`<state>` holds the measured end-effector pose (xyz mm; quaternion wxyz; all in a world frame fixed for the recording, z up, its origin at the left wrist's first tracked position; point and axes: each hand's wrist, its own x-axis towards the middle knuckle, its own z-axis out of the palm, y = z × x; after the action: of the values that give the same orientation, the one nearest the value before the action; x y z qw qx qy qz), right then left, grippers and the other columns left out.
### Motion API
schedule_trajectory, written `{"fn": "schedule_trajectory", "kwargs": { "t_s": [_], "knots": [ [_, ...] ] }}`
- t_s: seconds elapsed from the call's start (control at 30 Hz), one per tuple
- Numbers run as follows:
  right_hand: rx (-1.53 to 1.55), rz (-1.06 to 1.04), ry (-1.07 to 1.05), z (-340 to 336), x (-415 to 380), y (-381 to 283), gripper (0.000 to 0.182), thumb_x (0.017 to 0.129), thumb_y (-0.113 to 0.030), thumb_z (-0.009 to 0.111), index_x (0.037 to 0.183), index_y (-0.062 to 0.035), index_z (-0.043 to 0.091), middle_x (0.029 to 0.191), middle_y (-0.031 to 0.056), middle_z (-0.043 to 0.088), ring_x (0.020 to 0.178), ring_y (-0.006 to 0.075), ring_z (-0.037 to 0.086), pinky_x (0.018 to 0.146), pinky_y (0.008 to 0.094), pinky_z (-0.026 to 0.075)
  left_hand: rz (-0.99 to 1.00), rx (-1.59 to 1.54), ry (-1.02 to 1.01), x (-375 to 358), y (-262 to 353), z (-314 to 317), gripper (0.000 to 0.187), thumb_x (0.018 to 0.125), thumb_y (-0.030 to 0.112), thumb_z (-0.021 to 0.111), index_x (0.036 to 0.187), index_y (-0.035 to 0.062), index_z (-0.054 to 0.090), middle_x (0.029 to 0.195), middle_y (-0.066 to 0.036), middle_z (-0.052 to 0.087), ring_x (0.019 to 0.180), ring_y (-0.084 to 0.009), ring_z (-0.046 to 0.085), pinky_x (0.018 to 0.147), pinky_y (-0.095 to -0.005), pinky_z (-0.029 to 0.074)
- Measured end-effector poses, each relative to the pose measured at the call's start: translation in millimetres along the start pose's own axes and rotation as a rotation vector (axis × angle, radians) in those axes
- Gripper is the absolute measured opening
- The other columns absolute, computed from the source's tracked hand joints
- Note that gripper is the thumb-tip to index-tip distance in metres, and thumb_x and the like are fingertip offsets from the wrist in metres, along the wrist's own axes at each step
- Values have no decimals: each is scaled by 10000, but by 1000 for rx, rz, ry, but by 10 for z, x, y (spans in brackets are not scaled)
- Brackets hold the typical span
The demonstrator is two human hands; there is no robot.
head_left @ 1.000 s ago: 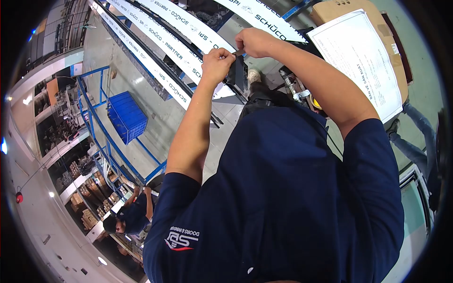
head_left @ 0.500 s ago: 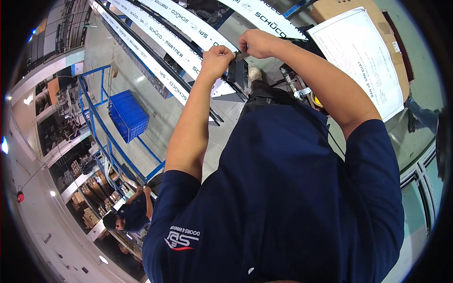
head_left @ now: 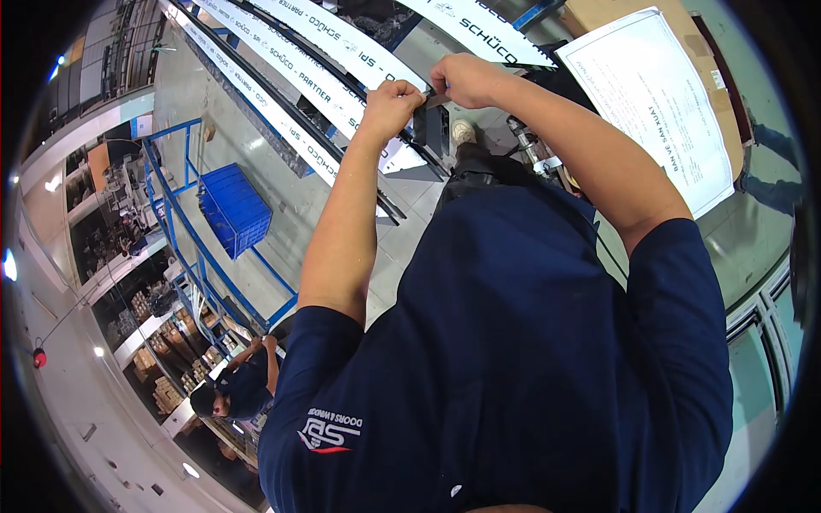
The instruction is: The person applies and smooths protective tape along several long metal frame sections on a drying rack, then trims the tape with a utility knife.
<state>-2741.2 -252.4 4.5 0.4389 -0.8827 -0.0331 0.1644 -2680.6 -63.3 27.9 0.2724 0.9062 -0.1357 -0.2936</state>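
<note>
My left hand (head_left: 393, 107) is closed at the end of a long profile covered in white printed film (head_left: 359, 47), its fingers pinched on something small that I cannot make out. Just to the right, my right hand (head_left: 462, 81) is closed too, with thumb and fingers on a thin greyish strip (head_left: 438, 100) that spans the gap between both hands. Below the strip a dark profile end (head_left: 436, 132) shows. More film-covered profiles (head_left: 291, 73) lie side by side to the left.
A printed paper sheet (head_left: 654, 111) lies on a cardboard piece (head_left: 611, 15) at the upper right. A blue crate (head_left: 235, 209) is beside a blue metal frame (head_left: 205, 256) on the left. Another person (head_left: 244, 385) is at the lower left; someone's legs (head_left: 774, 167) show at far right.
Both my hands have hardly moved. The legs at the far right have shifted, and both now show. The rest of the view has shifted only slightly.
</note>
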Motion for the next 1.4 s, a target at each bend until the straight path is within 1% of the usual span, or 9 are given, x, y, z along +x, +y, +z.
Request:
{"fn": "schedule_trajectory", "kwargs": {
  "t_s": [0.23, 0.3, 0.73, 0.83, 0.87, 1.0, 1.03, 1.1, 1.4],
  "knots": [
    [-2, 12, 57, 62, -29, 26, 210, 720, 33, 590, 864, -82, 690, 866, 128, 701, 858, 305, 675, 741, 392, 530, -68, -35, -20, 26, -25, -2, 251, 750, 257, 713, 885, 46, 732, 1045, -136, 641, 891, -243, 635, 816, -326, 501],
    [15, 6, 101, 109, -36, 41, 212, 716, 34, 589, 862, -83, 689, 862, 132, 699, 855, 307, 675, 740, 394, 529, -58, -44, -6, -4, 17, 17, 168, 832, 174, 692, 876, 13, 682, 873, -38, 608, 735, -122, 537, 691, -265, 440],
    [36, -127, 154, 149, -50, 110, 171, 721, -37, 572, 845, -52, 689, 835, 198, 678, 829, 372, 658, 714, 443, 515, -52, -64, -15, 40, -6, 37, 211, 770, 237, 705, 848, 43, 740, 764, -76, 679, 686, -169, 624, 665, -310, 507],
    [-117, -169, 111, 191, -23, 179, 203, 788, -203, 655, 870, -17, 669, 808, 237, 638, 803, 439, 615, 702, 498, 483, -101, 254, -133, 111, -24, 146, 432, 757, 428, 620, 886, 34, 740, 1011, -225, 695, 1069, -325, 613, 1058, -427, 366],
    [-58, -257, 180, 181, -62, 179, 230, 804, -231, 682, 874, -13, 653, 817, 242, 629, 810, 443, 604, 697, 503, 464, 115, 451, 171, 239, -349, 347, 390, 722, 444, 680, 806, 65, 718, 756, -118, 689, 738, -274, 638, 811, -403, 509],
    [78, -117, 125, 125, -65, 68, 74, 755, 5, 622, 821, 14, 590, 755, 246, 591, 719, 375, 585, 658, 429, 447, -102, 201, 39, -83, 183, -20, 205, 695, 281, 680, 857, 195, 770, 1044, -115, 699, 1107, -366, 563, 945, -461, 449],
    [92, -148, 150, 307, 19, 285, 52, 750, 9, 603, 796, 3, 580, 637, 136, 541, 597, 203, 515, 576, 361, 415, -113, 204, 41, -95, 122, 47, 188, 719, 290, 676, 858, 207, 771, 1077, -94, 683, 1170, -373, 500, 961, -503, 407],
    [186, -76, 100, 287, -12, 226, 63, 787, 54, 584, 769, -5, 597, 618, 58, 548, 593, 120, 496, 548, 313, 406, -77, 172, 48, -78, 37, 73, 182, 749, 300, 670, 870, 200, 763, 1086, -103, 662, 1153, -369, 500, 945, -534, 375],
    [197, -54, 74, 285, -21, 59, 135, 799, 69, 554, 907, -13, 557, 679, 123, 545, 634, 234, 548, 611, 362, 437, -6, 57, -15, -223, 14, -25, 292, 726, 348, 693, 950, 162, 714, 1114, -117, 595, 1173, -326, 463, 983, -478, 362]
  ]
}}
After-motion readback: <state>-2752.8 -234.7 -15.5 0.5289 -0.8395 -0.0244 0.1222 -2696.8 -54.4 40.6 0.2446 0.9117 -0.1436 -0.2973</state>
